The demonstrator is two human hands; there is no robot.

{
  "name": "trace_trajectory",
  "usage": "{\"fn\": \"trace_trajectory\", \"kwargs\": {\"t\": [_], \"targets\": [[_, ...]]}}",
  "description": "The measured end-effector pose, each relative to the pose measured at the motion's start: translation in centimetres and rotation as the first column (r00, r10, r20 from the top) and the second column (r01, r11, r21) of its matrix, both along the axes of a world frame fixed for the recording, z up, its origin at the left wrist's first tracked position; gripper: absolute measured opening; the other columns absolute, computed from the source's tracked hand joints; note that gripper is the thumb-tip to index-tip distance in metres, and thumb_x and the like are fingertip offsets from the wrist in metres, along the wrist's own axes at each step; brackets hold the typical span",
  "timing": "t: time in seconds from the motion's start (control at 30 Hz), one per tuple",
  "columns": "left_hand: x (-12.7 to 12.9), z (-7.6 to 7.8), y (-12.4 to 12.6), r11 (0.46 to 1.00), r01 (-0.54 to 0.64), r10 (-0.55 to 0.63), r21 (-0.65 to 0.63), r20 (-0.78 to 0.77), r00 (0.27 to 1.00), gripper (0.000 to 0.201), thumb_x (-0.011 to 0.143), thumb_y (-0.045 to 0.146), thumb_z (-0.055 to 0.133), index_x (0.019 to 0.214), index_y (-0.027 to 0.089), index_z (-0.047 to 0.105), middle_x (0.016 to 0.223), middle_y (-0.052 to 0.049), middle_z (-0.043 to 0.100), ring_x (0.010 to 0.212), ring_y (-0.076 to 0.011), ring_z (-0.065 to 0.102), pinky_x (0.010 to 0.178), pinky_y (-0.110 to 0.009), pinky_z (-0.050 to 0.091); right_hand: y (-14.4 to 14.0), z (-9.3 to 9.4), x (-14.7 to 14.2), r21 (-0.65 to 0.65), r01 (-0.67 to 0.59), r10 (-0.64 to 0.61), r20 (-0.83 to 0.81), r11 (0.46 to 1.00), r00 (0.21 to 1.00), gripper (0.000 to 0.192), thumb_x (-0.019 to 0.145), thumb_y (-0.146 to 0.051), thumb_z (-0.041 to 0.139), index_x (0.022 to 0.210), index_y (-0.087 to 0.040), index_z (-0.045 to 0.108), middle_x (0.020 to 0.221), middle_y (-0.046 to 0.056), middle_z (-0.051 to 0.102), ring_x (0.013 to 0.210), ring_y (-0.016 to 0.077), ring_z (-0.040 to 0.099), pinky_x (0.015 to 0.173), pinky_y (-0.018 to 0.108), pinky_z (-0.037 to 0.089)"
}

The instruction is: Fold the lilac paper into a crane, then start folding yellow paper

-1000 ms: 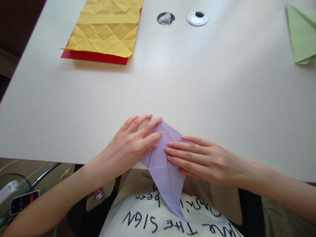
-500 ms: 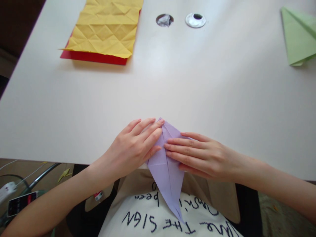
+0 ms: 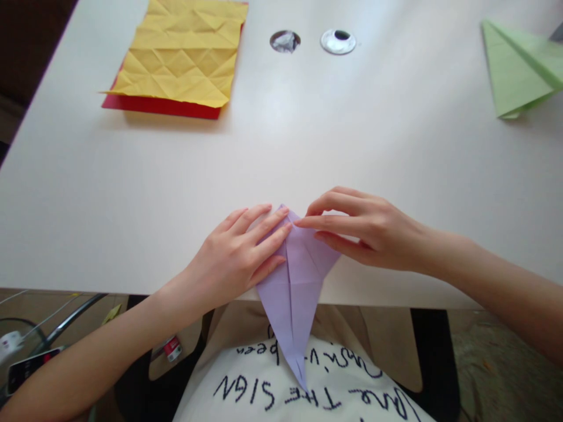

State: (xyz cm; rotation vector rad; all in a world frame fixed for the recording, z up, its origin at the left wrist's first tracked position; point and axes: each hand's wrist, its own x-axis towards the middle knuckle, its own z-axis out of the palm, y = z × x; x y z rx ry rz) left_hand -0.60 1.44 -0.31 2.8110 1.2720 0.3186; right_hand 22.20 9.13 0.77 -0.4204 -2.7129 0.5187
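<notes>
Paper: a lilac folded sheet (image 3: 295, 281) shaped like a long kite, its top half lying on the near edge of the white table (image 3: 308, 146) and its tail point hanging off over the person's lap.

Left hand: the left hand (image 3: 235, 258) lies flat on the left flap, fingers stretched out and close together, pressing down rather than gripping — nothing is pinched in it.

Right hand: the right hand (image 3: 365, 225) is arched up, fingers curled in toward the paper's top corner, with the fingertips (image 3: 301, 221) touching the paper near the tip. Looks like a light pinch on the upper right edge, but I can't tell if the thumb is really under the layer.

Where the hands meet: the two sets of fingertips are nearly touching right at the top point.

Around the table: a creased yellow sheet (image 3: 180, 58) sits on a red sheet (image 3: 162, 106) at the far left, a green folded piece (image 3: 514, 67) at the far right, and two round cable holes (image 3: 311, 41) at the far middle.

What could go wrong, my guess: with so much of the paper off the edge, any easing of the left palm could let it slide or pivot, and the crease would go in crooked.

Also: pulling the flap too hard at that sharp tip could tear or blunt it — thin paper, many layers there.
</notes>
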Motion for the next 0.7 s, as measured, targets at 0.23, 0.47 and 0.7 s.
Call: {"fn": "trace_trajectory", "kwargs": {"t": [0.23, 0.47, 0.7], "targets": [[0.1, -0.1, 0.0, 1.000, -0.005, 0.005, 0.017, -0.012, 1.000, 0.039, 0.091, 0.030, 0.046, 0.126, 0.014, 0.051, 0.134, -0.007, 0.050, 0.122, -0.0265, 0.046, 0.098, -0.041, 0.042, 0.4, -1.2, 0.3, 0.224, -0.065, 0.044, 0.095, 0.972, 0.994, 0.034, 0.087, -0.010, 0.039, 0.118, -0.018, 0.053, 0.096, 0.008, 0.057, 0.085, 0.0167, 0.050, 0.073, 0.033, 0.048], [0.0, 0.1, -0.1, 1.000, -0.005, 0.005, 0.001, -0.004, 1.000, 0.038, 0.090, 0.029, 0.047, 0.124, 0.014, 0.053, 0.134, -0.008, 0.050, 0.122, -0.0273, 0.046, 0.098, -0.044, 0.041, -0.5, -1.2, 0.9, 0.251, -0.076, 0.041, 0.142, 0.965, 0.989, 0.042, 0.083, -0.008, 0.040, 0.123, -0.015, 0.047, 0.101, 0.009, 0.056, 0.094, 0.0197, 0.049, 0.079, 0.036, 0.048], [0.0, 0.0, 0.0, 1.000, -0.005, 0.005, 0.002, 0.016, 1.000, 0.037, 0.089, 0.028, 0.048, 0.123, 0.015, 0.053, 0.134, -0.008, 0.050, 0.122, -0.0271, 0.046, 0.098, -0.043, 0.042, -2.6, -1.2, 2.2, 0.172, -0.075, 0.056, 0.115, 0.982, 0.992, 0.039, 0.084, -0.008, 0.039, 0.120, -0.016, 0.051, 0.105, 0.009, 0.056, 0.102, 0.0196, 0.049, 0.085, 0.036, 0.047]]}}
